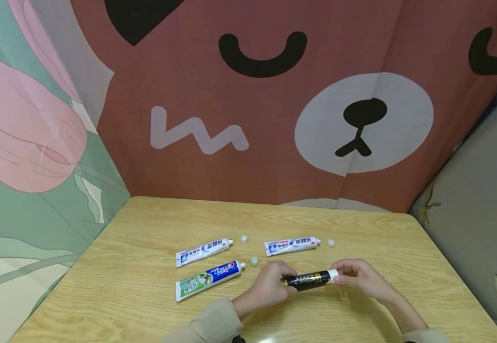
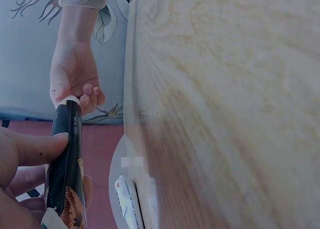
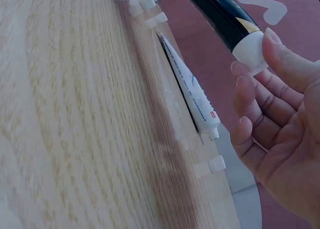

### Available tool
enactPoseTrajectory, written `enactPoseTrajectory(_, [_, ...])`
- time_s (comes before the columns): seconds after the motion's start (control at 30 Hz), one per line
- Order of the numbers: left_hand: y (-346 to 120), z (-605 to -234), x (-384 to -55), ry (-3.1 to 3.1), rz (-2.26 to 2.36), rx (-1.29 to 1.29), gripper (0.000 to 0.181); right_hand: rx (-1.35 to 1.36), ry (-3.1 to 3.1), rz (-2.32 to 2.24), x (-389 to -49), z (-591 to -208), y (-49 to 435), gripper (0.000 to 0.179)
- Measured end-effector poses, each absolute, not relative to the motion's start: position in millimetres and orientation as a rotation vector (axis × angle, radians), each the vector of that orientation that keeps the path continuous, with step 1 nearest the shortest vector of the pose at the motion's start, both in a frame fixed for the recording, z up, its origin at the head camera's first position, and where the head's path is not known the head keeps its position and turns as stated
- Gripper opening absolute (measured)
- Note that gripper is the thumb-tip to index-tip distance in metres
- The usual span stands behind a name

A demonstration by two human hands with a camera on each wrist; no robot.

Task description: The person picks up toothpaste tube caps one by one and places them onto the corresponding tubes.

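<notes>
A black toothpaste tube (image 1: 310, 281) with gold lettering is held above the table, its white cap (image 1: 332, 275) pointing right. My left hand (image 1: 272, 284) grips the tube's tail end, and in the left wrist view the thumb (image 2: 55, 145) lies along its side. My right hand (image 1: 362, 278) pinches the white cap between thumb and fingertips; the right wrist view shows the cap (image 3: 250, 51) seated on the tube. Just left of my left hand lies a green and blue toothpaste tube (image 1: 209, 281) without its cap.
Two white and blue toothpaste tubes (image 1: 204, 252), (image 1: 292, 246) lie uncapped farther back on the wooden table (image 1: 145, 228). Small loose caps (image 1: 243, 239), (image 1: 331, 243), (image 1: 254, 261) sit by the nozzles. A printed bear curtain (image 1: 265, 176) hangs behind the table.
</notes>
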State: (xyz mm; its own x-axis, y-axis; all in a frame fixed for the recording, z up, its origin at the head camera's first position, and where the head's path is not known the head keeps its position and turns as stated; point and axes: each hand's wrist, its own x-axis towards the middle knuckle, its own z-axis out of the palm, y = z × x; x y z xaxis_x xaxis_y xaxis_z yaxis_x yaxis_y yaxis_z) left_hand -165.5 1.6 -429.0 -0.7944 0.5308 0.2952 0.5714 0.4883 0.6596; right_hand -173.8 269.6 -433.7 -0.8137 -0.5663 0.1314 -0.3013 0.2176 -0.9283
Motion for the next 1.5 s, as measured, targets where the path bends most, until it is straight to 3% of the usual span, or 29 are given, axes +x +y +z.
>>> enactPoseTrajectory(0.8, [3.4,-440.1,-174.4,-2.661,-1.683,-0.879,0.027,-0.733,2.260,-1.659,-173.9,-439.3,275.3,0.030])
enactPoseTrajectory(1.5, [8.2,-450.9,-173.0,-2.846,-1.617,-0.788,0.022,-0.701,2.121,-1.649,-182.0,-459.6,280.1,0.034])
